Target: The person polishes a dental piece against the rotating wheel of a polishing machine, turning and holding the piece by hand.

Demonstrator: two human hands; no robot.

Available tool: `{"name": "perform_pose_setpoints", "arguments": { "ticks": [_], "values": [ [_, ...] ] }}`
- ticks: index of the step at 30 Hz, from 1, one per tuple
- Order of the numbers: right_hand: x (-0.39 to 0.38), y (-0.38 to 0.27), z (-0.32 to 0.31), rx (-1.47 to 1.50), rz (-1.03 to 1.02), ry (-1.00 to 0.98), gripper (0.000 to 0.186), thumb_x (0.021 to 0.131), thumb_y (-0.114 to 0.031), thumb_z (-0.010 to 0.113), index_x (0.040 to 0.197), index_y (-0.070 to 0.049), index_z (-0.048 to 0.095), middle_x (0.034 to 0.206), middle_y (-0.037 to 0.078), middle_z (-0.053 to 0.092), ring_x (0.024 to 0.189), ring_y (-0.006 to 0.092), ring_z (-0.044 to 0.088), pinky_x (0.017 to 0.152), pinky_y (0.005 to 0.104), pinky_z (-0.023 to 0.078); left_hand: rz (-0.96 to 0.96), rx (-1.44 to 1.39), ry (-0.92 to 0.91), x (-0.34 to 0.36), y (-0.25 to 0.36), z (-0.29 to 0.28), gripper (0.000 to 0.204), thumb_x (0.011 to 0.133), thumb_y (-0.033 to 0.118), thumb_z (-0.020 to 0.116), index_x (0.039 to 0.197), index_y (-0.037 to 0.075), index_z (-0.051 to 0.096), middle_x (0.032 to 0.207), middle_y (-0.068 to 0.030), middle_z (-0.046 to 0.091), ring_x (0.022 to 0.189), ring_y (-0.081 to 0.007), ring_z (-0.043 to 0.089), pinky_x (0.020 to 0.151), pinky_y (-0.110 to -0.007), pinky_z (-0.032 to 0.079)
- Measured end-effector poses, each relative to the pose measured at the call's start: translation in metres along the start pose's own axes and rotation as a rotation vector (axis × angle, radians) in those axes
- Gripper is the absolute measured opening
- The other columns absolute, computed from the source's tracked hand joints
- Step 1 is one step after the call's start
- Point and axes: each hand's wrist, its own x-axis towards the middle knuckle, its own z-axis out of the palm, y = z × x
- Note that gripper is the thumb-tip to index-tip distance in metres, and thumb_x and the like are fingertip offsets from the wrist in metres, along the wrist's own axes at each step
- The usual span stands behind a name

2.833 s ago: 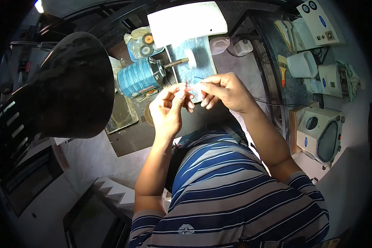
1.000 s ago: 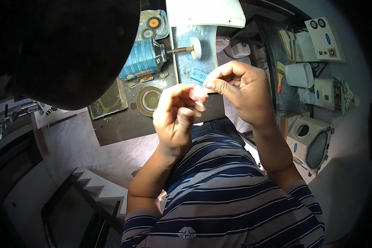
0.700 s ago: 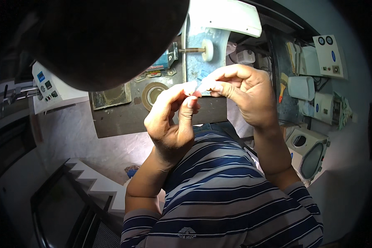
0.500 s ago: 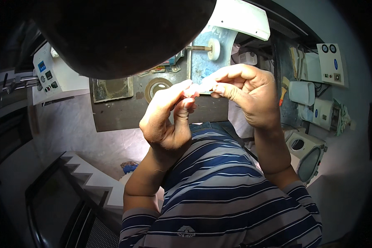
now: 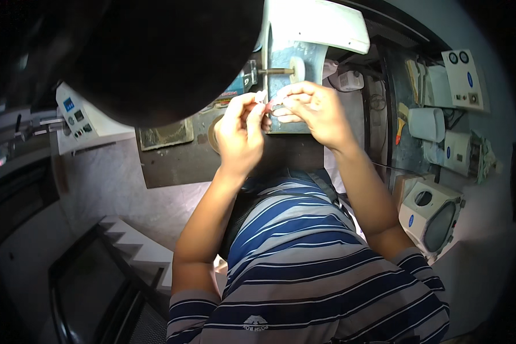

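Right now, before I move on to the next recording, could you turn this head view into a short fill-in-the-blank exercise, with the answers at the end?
1. The small piece between the left hand and the right hand is coloured ____.
2. The shirt is patterned with horizontal ____.
3. The white unit at the upper right carries ____ round gauges.
4. The big black shade covers much of the picture's upper ____ part.

Missing words: pink; stripes; two; left.

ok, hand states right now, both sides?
Left hand: closed, pinching a small pink piece.
Right hand: fingers bent at the same piece; whether closed on it can't be told.
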Motion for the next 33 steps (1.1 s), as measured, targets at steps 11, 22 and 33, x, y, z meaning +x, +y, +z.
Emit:
{"name": "perform_pose_setpoints", "arguments": {
  "ticks": [11, 22, 33],
  "values": [
    [0.052, 0.144, -0.081, 0.291, -0.013, 0.518, 0.01, 0.089, 0.006, 0.056, 0.098, 0.01, 0.056, 0.091, 0.018, 0.067, 0.079, 0.0227, 0.069, 0.072, 0.031, 0.058, -0.191, 0.049, -0.042, 0.053, -0.166, 0.072, 0.002, 0.092, -0.003, 0.053, 0.095, -0.004, 0.053, 0.078, -0.0085, 0.062, 0.063, -0.0119, 0.061, 0.058, -0.027, 0.054],
    [0.065, 0.15, -0.091, 0.277, 0.065, 0.519, 0.009, 0.089, 0.008, 0.055, 0.097, 0.011, 0.056, 0.092, 0.019, 0.065, 0.082, 0.0244, 0.068, 0.074, 0.033, 0.059, -0.221, 0.116, -0.044, 0.056, -0.176, 0.078, 0.007, 0.095, 0.002, 0.05, 0.1, -0.004, 0.051, 0.081, -0.0105, 0.061, 0.064, -0.0155, 0.061, 0.059, -0.029, 0.056],
    [0.066, 0.157, -0.091, 0.324, 0.058, 0.54, 0.008, 0.088, 0.009, 0.055, 0.096, 0.012, 0.055, 0.092, 0.02, 0.065, 0.082, 0.026, 0.068, 0.074, 0.0335, 0.059, -0.224, 0.18, -0.06, 0.062, -0.167, 0.08, 0.008, 0.095, 0.001, 0.05, 0.099, -0.006, 0.052, 0.081, -0.0104, 0.061, 0.066, -0.0146, 0.061, 0.06, -0.03, 0.057]
  ]
}}
